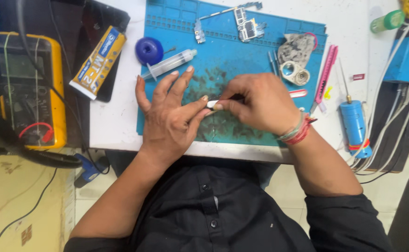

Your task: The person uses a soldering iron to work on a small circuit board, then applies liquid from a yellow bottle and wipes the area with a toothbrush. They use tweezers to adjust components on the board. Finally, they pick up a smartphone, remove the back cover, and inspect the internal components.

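My left hand (169, 116) rests over the blue work mat (241, 51) with fingers spread, its thumb tip touching a small white piece (212, 104). My right hand (258, 105) is curled and pinches that same white piece, along with a thin dark tool partly hidden under the fingers. Red and pale threads circle my right wrist (299, 131). What lies beneath the hands on the mat is hidden.
A clear syringe (169, 64) and blue round cap (149, 50) lie at the mat's left. Circuit board parts (247, 27), tweezers, a tape roll (294, 73) and a pink cutter (325, 74) sit behind. A yellow multimeter (27, 88), glue tube (99, 60) and blue tool (354, 126) flank the mat.
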